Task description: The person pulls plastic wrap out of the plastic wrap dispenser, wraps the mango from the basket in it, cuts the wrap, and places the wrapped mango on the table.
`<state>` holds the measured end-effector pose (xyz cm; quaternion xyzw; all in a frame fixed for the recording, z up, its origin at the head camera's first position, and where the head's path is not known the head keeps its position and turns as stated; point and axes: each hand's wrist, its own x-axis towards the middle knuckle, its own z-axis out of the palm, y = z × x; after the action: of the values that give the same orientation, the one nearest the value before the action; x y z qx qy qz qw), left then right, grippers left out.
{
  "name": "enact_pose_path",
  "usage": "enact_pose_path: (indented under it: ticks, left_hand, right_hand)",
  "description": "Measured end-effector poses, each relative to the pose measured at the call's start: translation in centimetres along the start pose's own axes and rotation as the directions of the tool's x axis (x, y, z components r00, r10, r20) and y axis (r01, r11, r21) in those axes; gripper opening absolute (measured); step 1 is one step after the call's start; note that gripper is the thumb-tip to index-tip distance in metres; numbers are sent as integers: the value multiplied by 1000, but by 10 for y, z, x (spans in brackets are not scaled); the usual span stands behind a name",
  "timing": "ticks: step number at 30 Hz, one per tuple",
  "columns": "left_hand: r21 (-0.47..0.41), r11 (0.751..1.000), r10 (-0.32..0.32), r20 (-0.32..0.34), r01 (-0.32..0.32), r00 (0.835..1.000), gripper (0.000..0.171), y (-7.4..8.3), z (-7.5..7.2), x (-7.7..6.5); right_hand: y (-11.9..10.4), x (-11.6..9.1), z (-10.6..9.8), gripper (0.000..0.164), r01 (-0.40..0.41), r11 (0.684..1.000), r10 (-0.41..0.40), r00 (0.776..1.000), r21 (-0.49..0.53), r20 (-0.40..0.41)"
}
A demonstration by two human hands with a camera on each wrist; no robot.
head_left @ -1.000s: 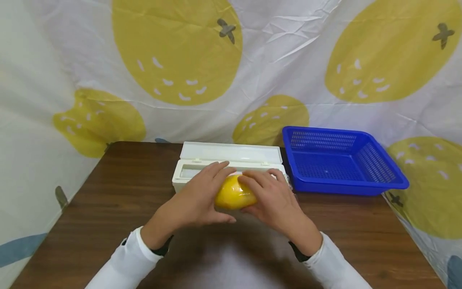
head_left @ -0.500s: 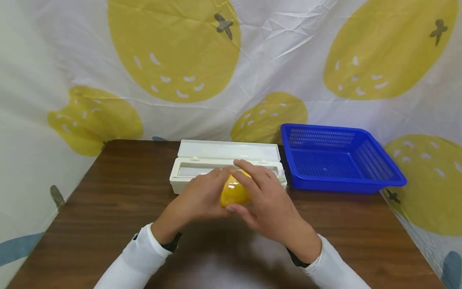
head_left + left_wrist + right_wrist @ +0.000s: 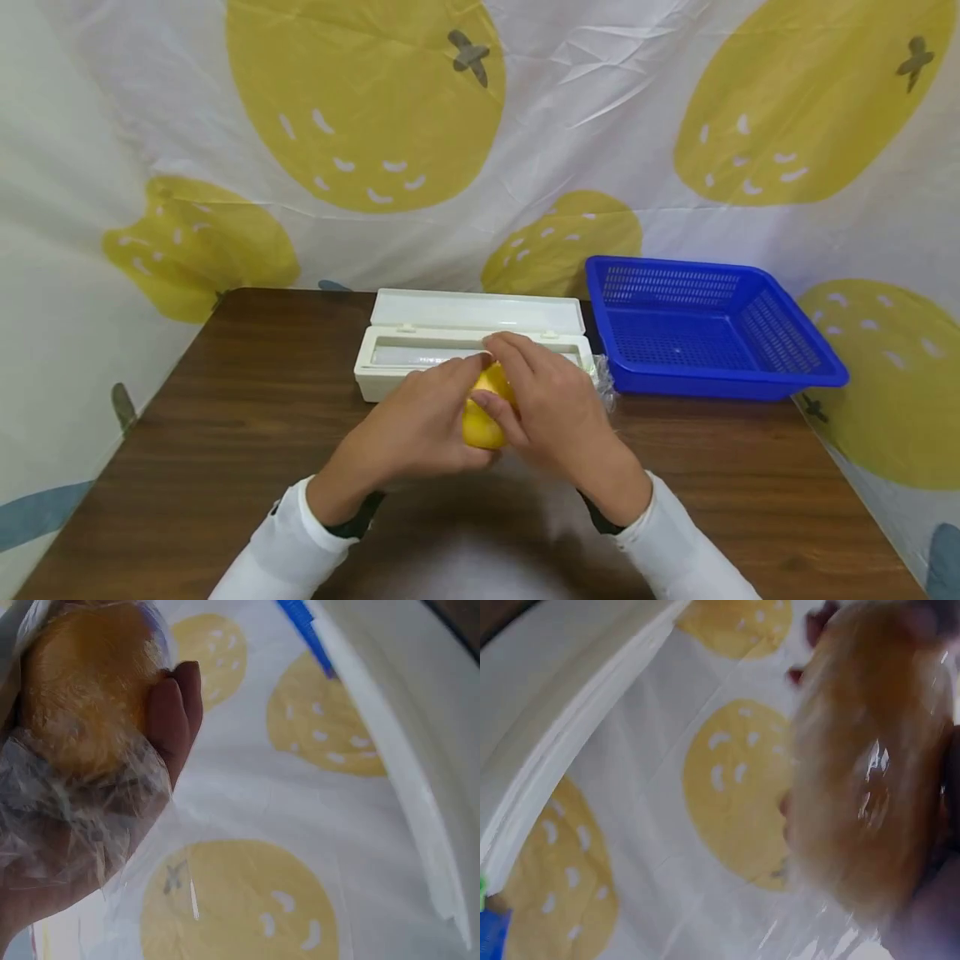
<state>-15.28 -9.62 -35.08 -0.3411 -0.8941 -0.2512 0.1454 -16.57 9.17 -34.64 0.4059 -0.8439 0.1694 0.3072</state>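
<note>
A yellow mango (image 3: 486,427) wrapped in clear cling film is held above the table between both hands. My left hand (image 3: 412,423) grips its left side, and my right hand (image 3: 561,408) curls round the right side with the thumb across its front. In the left wrist view, crumpled cling film (image 3: 67,799) bunches at one end of the mango (image 3: 86,682), over the palm. Smooth, shiny film covers the mango (image 3: 870,772) in the right wrist view, which is blurred. Behind the hands stands a white cling film dispenser (image 3: 378,385), lid raised, partly hidden by them.
To the right of the dispenser is a blue perforated basket (image 3: 712,379). Some loose film (image 3: 603,382) sticks out at the dispenser's right end. The brown wooden table (image 3: 247,417) backs onto a curtain (image 3: 360,250) printed with lemons.
The mango has been turned between the hands, its long side swinging from sideways to more upright. The hands have closed in round it, and the right thumb now lies across its front.
</note>
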Motion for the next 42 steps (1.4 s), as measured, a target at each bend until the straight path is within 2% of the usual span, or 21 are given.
enact_pose_path:
  ticks: [3, 5, 7, 10, 12, 14, 17, 21, 22, 23, 25, 28, 29, 30, 32, 33, 34, 36, 39, 42]
  left_hand:
    - [-9, 1000, 16, -56, -16, 998, 66, 1, -7, -3]
    - [-17, 999, 29, -82, -30, 996, 70, 2, -9, -4]
    - [-6, 999, 35, -106, -36, 994, 75, 2, -11, -4]
    - [16, 999, 36, -143, -34, 989, 80, 2, -11, -4]
    - [27, 999, 32, -162, -28, 986, 80, 2, -10, -3]
    - [34, 999, 28, -172, -22, 985, 80, 2, -9, -3]
    - [42, 999, 23, -179, -16, 984, 80, 1, -6, -3]
    - [56, 998, 25, -181, -15, 983, 81, -2, -3, -2]
    - [60, 998, 26, -180, -16, 983, 82, -3, -3, -1]
    - [63, 998, 25, -179, -14, 984, 82, -4, -2, -1]
    - [65, 998, 15, -178, -4, 984, 83, -6, 0, 1]
    - [54, 998, -15, -177, 25, 984, 85, -9, 5, 3]
    - [44, 998, -29, -176, 37, 984, 86, -10, 7, 4]
    - [31, 998, -42, -174, 49, 984, 86, -10, 9, 5]
    - [14, 998, -62, -170, 65, 983, 87, -11, 14, 6]
    - [9, 997, -69, -170, 72, 983, 87, -11, 15, 7]
    - [6, 997, -75, -170, 77, 983, 87, -10, 16, 7]
    - [4, 997, -80, -169, 82, 982, 88, -10, 17, 8]
    - [6, 996, -86, -156, 88, 984, 90, -9, 17, 9]
    - [-9, 994, -110, -104, 110, 989, 102, -7, 15, 11]
  right_hand:
    - [10, -2, -6, 62, -50, 999, 50, 999, 6, 22]
    - [15, -4, -8, 51, -73, 993, 74, 997, 95, -8]
    - [19, -4, -8, 38, -88, 977, 104, 992, 195, -74]
    - [21, -3, -3, 23, -110, 926, 189, 963, 361, -190]
    - [20, -3, 2, 17, -148, 868, 288, 927, 474, -240]
    - [18, -4, 7, 15, -185, 784, 399, 882, 592, -253]
    - [16, -5, 13, 17, -231, 649, 537, 814, 725, -222]
    - [15, -7, 19, 22, -250, 498, 636, 756, 830, -154]
    - [14, -8, 21, 23, -250, 437, 658, 744, 864, -117]
    - [14, -8, 22, 24, -248, 366, 680, 730, 897, -76]
    - [13, -9, 24, 26, -247, 181, 719, 694, 952, 43]
    - [13, -9, 27, 32, -220, -157, 721, 641, 963, 264]
    - [13, -9, 28, 34, -201, -250, 718, 617, 947, 321]
    - [14, -8, 28, 37, -179, -336, 710, 597, 925, 373]
    - [16, -7, 29, 42, -128, -455, 698, 563, 881, 442]
    - [16, -6, 29, 43, -109, -491, 695, 549, 864, 464]
    - [17, -5, 29, 43, -96, -511, 699, 532, 854, 478]
    - [18, -3, 28, 42, -92, -532, 699, 512, 841, 499]
    - [21, -2, 27, 40, -111, -533, 703, 493, 839, 512]
    - [24, -2, 26, 38, -109, -517, 720, 481, 849, 500]
